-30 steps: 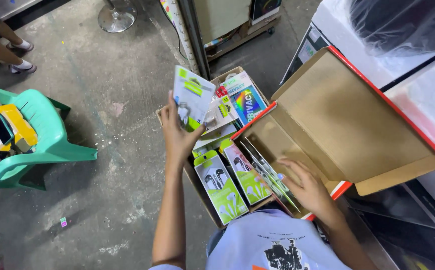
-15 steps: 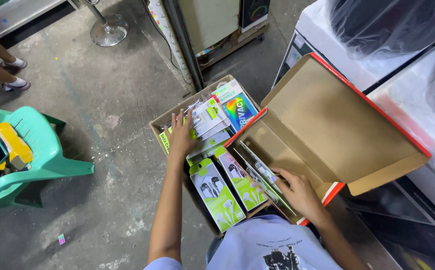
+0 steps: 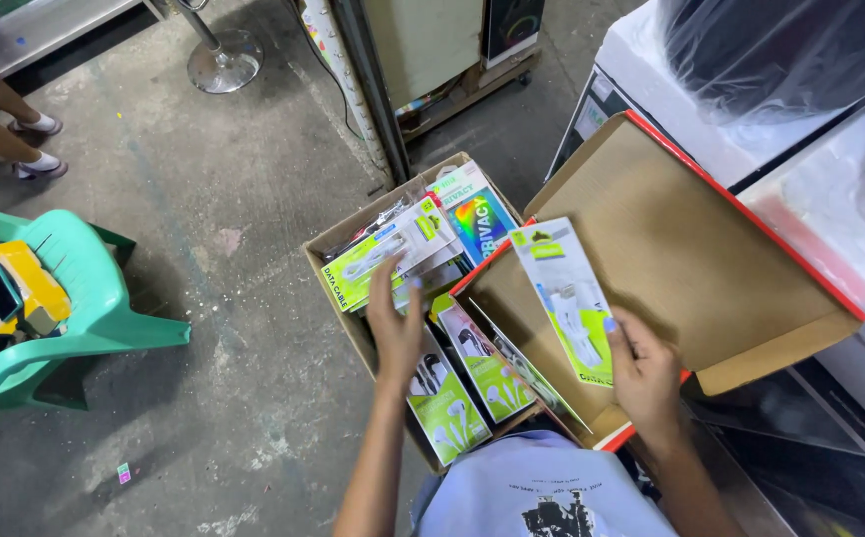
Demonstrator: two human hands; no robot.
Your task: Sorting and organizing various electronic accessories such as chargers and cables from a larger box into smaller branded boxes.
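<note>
Concrete floor point(image 3: 254, 249) (stained), green chair point(image 3: 85, 308); right hand point(image 3: 641, 373) grips packet point(image 3: 567, 298), left hand point(image 3: 393, 328) open over box point(image 3: 328, 249).

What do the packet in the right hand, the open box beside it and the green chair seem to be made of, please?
Packet in the right hand: printed card under clear plastic, judging by its sheen. Open box: brown matte cardboard with red outer edges. Green chair: probably moulded plastic, smooth and evenly coloured.
</note>
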